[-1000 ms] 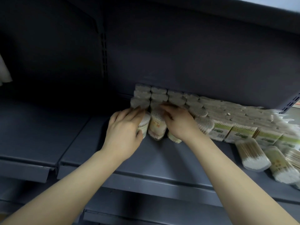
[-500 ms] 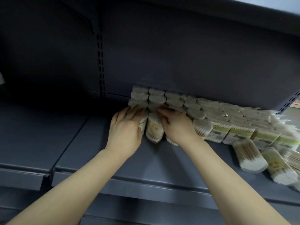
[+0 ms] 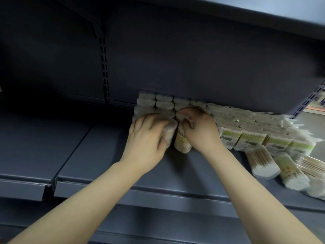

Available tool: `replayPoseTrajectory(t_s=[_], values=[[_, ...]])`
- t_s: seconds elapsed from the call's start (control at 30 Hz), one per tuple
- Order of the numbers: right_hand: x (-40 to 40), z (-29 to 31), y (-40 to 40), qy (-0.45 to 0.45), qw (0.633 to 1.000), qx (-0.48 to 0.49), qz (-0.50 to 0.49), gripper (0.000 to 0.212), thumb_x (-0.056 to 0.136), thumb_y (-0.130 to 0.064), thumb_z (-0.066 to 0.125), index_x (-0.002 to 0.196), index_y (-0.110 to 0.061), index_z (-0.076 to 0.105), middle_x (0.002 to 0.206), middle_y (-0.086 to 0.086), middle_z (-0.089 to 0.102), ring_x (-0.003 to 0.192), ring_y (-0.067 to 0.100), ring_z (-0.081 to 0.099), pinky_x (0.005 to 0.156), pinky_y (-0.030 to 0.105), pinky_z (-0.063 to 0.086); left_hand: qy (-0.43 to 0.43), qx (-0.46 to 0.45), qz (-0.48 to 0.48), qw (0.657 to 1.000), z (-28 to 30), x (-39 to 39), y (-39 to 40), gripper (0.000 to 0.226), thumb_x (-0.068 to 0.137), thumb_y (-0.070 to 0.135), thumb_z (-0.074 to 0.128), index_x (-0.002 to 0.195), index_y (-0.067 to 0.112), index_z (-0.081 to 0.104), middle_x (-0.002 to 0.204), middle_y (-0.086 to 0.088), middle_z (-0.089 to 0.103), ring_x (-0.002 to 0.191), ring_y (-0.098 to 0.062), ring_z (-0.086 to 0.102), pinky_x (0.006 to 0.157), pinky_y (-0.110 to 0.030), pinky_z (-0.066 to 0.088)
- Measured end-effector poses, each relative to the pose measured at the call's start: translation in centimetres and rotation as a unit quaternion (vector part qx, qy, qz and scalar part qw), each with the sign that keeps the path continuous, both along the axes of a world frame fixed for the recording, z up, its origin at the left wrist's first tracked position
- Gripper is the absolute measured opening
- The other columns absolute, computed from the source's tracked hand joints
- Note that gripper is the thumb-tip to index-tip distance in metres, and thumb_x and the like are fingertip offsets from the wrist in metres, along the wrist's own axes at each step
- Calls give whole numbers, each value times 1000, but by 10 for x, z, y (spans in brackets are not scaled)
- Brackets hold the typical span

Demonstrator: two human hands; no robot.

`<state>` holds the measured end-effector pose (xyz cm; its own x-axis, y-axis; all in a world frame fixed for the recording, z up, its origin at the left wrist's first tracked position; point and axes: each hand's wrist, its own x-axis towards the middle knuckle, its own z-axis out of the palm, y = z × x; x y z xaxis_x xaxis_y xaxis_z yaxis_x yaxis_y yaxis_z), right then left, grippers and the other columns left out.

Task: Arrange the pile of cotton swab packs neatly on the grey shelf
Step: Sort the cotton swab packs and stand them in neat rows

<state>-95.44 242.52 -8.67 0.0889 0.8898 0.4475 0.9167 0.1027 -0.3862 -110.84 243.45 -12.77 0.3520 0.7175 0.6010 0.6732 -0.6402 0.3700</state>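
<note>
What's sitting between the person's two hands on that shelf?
In the head view, one upright cotton swab pack stands between the left hand and the right hand, at the front of the standing packs.

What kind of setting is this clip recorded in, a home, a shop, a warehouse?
Most likely a shop aisle. The grey shelf is metal retail racking with a slotted upright, and many identical cotton swab packs are stocked in rows, with both hands tidying them.
</note>
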Motion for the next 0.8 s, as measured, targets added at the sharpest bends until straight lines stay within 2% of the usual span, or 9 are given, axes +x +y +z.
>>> replayPoseTrajectory(t_s=[0.13, 0.3, 0.47, 0.6, 0.8], values=[[17, -3, -16, 4, 1000, 10, -24, 35, 77, -4, 45, 106, -10, 64, 104, 15, 61, 99, 33, 54, 76, 33, 44, -10, -13, -43, 999, 1, 15, -16, 40, 76, 22, 44, 110, 14, 62, 111, -6, 61, 99, -30, 57, 82, -35, 41], [40, -3, -44, 13, 998, -7, -57, 35, 78, -1, 51, 108, -13, 64, 106, 13, 59, 100, 33, 53, 73, 31, 40, -14, -46, -79, 996, 4, 37, -36, 34, 81, 13, 55, 115, 12, 61, 112, -6, 58, 101, -27, 55, 80, -40, 49], [70, -10, -66, -7, 994, -34, -106, 38, 78, -6, 55, 114, -15, 60, 110, 13, 56, 99, 34, 54, 73, 34, 42, -9, -87, -105, 991, 6, 57, -52, 30, 87, 13, 53, 116, 16, 60, 104, -1, 62, 96, -22, 57, 75, -36, 47], [95, -17, -83, -38, 981, -66, -177, 43, 80, -12, 57, 123, -13, 54, 117, 17, 53, 107, 39, 48, 85, 40, 42, 26, -118, -118, 986, 0, 71, -60, 26, 88, 15, 50, 111, 20, 62, 104, 4, 63, 97, -19, 57, 81, -32, 44], [122, -28, -99, -96, 953, -152, -245, 55, 83, -22, 56, 135, -13, 40, 130, 18, 42, 116, 40, 38, 94, 38, 33, 64, -156, -122, 978, -2, 88, -67, 27, 92, 20, 45, 114, 26, 59, 110, 11, 56, 102, -10, 52, 80, -25, 40]])
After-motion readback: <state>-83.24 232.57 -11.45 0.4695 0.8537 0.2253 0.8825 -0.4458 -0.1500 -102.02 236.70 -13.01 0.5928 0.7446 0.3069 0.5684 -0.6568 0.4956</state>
